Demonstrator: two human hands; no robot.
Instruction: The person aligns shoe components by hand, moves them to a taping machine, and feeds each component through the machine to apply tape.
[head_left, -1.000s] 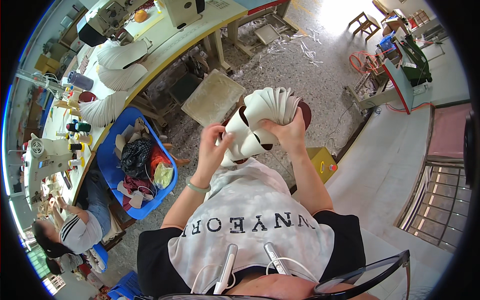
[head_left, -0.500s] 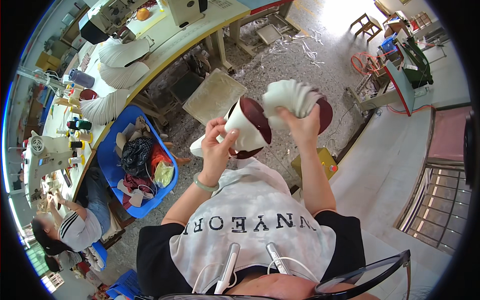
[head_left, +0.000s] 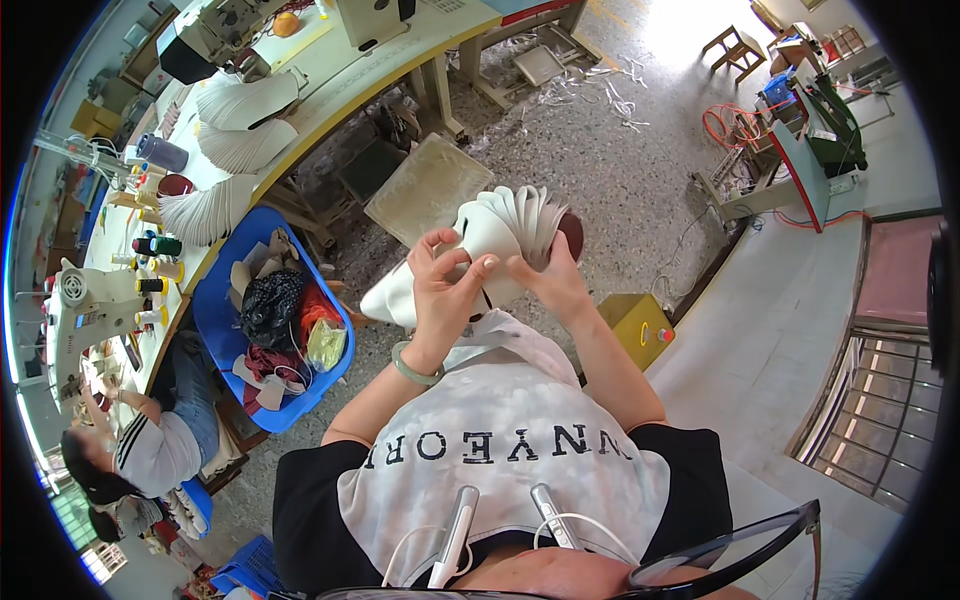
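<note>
In front of my apron, both hands are closed on white curved shoe-upper-like pieces. My left hand [head_left: 440, 290] grips white pieces [head_left: 390, 300], their pointed end sticking out beyond its left side. My right hand [head_left: 555, 285] holds a fanned stack of similar white pieces [head_left: 525, 215], thumb on the near face. A dark red piece [head_left: 571, 235] shows behind that fan on the right. The two bundles overlap between my hands, so I cannot tell exactly where one ends.
Left, a long worktable [head_left: 330, 105] carries fanned white stacks [head_left: 245, 105], thread spools and a sewing machine [head_left: 95, 300]. A blue tub [head_left: 205, 320] of scraps stands beside it. A co-worker [head_left: 165, 455] sits lower left. A yellow box [head_left: 615, 330] stands near my right forearm.
My right hand has brought its fanned stack left and nearer, against the pieces in my left hand. The dark red inner side of the left bundle has gone out of sight.
</note>
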